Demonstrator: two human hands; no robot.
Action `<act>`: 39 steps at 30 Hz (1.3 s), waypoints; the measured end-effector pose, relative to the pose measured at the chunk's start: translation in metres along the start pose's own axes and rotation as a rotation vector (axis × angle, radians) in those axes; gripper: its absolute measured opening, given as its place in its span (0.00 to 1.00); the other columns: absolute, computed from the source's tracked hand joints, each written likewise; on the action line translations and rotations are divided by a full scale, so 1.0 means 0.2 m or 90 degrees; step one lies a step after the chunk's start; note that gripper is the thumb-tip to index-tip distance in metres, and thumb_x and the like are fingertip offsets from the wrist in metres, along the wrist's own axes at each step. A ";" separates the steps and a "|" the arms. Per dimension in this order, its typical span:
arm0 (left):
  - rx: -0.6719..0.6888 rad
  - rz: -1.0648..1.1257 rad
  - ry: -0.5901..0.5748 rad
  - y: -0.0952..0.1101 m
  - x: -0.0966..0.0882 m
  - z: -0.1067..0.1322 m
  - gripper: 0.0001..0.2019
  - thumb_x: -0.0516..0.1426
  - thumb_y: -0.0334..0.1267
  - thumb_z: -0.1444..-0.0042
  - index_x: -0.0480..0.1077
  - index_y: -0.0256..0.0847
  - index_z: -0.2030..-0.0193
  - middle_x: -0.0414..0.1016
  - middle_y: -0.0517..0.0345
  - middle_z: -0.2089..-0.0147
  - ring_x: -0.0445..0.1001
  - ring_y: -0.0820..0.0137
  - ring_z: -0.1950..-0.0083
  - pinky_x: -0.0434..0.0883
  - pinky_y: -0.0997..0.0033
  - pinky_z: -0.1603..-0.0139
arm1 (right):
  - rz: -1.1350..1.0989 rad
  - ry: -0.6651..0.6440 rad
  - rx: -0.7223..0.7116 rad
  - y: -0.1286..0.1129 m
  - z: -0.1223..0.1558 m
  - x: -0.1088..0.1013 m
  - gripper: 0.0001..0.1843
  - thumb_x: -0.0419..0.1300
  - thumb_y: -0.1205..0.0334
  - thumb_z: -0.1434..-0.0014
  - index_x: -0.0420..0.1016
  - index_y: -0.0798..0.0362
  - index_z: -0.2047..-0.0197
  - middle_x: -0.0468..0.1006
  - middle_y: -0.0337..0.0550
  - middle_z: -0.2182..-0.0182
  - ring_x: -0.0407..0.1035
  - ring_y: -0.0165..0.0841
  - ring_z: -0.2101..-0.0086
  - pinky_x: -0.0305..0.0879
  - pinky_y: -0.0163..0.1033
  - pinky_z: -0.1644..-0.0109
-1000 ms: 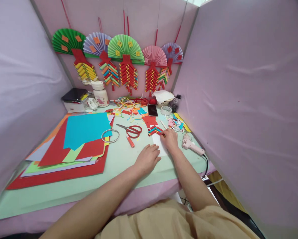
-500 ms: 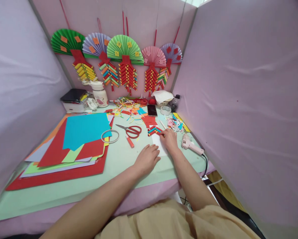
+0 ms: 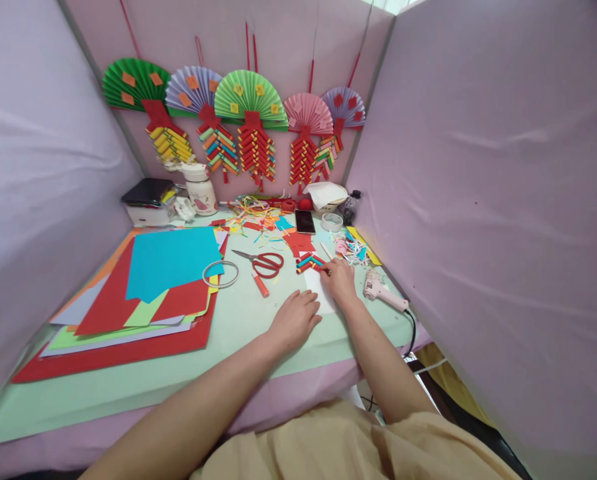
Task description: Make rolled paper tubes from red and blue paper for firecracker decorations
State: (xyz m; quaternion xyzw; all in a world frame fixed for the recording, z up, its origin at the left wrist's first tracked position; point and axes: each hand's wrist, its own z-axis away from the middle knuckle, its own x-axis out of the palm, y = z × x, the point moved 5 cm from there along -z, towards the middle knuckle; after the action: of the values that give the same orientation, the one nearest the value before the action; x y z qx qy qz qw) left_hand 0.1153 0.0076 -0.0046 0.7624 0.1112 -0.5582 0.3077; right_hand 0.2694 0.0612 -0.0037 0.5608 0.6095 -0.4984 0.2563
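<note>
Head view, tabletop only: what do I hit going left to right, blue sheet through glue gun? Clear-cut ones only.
Blue sheet → red-handled scissors → small paper rolls → right hand, fingertips at the rolls' right end → glue gun.

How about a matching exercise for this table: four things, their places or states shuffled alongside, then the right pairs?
1. Red-handled metal scissors
2. Pale pink glue gun
3. Red, blue and yellow paper tubes
4. Thin grey ring

A. At the fingers of the bare right hand
B. Trailing a black cord
C. Overlapping the stack of coloured paper sheets
D. Between the ring and the tubes

Pairs: 1-D, 2-B, 3-A, 4-C
</note>
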 end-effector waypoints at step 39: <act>0.000 -0.003 0.003 0.00 0.00 0.00 0.11 0.52 0.38 0.39 0.70 0.40 0.52 0.68 0.51 0.40 0.62 0.62 0.36 0.54 0.56 0.34 | 0.015 0.002 -0.001 0.00 0.00 0.00 0.10 0.56 0.65 0.42 0.79 0.46 0.62 0.75 0.41 0.63 0.62 0.37 0.57 0.50 0.40 0.59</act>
State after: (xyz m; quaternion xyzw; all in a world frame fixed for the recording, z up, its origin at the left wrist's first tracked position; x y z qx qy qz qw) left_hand 0.1153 0.0078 -0.0050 0.7635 0.1141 -0.5572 0.3060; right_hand 0.2689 0.0605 -0.0037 0.5690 0.6034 -0.4939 0.2614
